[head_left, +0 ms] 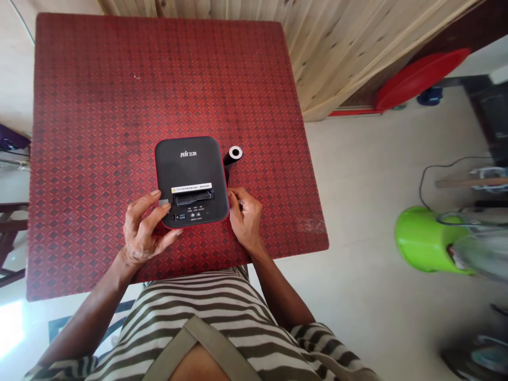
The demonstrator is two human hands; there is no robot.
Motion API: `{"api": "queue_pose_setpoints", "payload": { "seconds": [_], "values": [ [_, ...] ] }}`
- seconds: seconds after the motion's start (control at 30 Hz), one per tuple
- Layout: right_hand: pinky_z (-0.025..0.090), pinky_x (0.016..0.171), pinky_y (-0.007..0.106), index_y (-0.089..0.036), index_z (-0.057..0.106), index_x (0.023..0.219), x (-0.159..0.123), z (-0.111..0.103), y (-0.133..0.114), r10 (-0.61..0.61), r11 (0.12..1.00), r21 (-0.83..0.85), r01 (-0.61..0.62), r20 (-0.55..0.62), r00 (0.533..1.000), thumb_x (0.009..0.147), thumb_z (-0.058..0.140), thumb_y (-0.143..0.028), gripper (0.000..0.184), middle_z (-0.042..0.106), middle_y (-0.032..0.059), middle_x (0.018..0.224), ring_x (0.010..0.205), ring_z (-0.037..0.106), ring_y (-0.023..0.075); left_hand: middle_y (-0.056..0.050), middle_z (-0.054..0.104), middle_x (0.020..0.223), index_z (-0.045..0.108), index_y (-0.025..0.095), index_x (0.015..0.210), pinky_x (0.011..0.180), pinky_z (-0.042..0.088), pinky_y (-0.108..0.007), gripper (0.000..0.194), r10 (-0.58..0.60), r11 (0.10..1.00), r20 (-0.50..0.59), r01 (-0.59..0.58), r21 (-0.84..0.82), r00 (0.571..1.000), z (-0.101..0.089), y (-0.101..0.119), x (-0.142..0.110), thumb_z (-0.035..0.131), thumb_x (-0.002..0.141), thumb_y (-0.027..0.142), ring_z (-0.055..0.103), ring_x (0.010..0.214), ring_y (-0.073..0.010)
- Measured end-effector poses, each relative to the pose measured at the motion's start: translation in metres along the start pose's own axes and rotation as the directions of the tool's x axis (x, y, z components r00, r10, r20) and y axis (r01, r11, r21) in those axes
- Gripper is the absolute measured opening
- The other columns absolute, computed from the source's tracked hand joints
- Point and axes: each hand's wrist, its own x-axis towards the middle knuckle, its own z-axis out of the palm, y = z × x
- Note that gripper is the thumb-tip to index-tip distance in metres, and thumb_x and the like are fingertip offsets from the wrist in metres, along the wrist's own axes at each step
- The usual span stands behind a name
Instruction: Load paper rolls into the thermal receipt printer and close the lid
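Note:
A black receipt printer (188,164) with a thin red rim lies flat on the patterned red table (119,95). On its top are white lettering, a warning strip above a dark slot, and small icons near the front. My left hand (145,225) grips the printer's front left corner, two fingertips on the top edge and the thumb along the front. A small grey patch shows beside those fingertips. At the right side, my right hand (246,214) is closed with thumb and index finger against the edge; its fingertips are partly hidden. Just beyond the printer's right side lies a black-sided paper roll (235,153) with a white end.
Behind the table hangs a pale wood-patterned curtain (230,10). On the floor to the right are a bright green bucket (420,238), a cord and a red round object (420,76). A dark wooden stool or chair (11,227) is at the far left.

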Motion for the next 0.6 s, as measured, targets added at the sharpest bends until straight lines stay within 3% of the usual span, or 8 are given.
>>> {"api": "queue_pose_setpoints", "payload": {
  "seconds": [0.2,0.4,0.6],
  "values": [
    [0.047,0.065,0.028,-0.021,0.075,0.089,0.004,-0.001,-0.001,0.013,0.999,-0.033,-0.013,0.021,1.000,0.107,0.053,-0.040,0.034,0.072,0.0012,0.077,0.064,0.060,0.0138,-0.011,0.067,0.136,0.056,0.032,0.143,0.087,0.066,-0.044,0.067,-0.002,1.000,-0.023,0.002,0.007,1.000,0.002,-0.001,0.003,0.081,0.087,0.060,0.071,0.114,-0.0284],
    [0.047,0.066,0.028,-0.020,0.076,0.089,0.004,-0.001,-0.002,0.014,1.000,-0.023,-0.013,0.034,0.999,0.107,0.054,-0.038,0.034,0.073,0.0019,0.078,0.066,0.061,0.0139,-0.012,0.061,0.144,0.061,0.031,0.140,0.085,0.065,-0.042,0.069,-0.044,0.988,-0.010,0.042,-0.149,0.999,0.000,0.000,0.007,0.092,0.080,0.046,0.068,0.119,-0.0296],
    [0.046,0.065,0.029,-0.020,0.076,0.089,0.004,-0.001,-0.002,0.014,0.999,-0.050,-0.012,0.042,0.999,0.107,0.053,-0.039,0.035,0.074,0.0027,0.079,0.065,0.060,0.0143,-0.010,0.063,0.137,0.062,0.032,0.130,0.083,0.065,-0.043,0.056,-0.110,0.981,0.015,0.111,-0.160,0.994,-0.001,-0.003,0.010,0.084,0.086,0.056,0.069,0.116,-0.0277]
  ]
}}
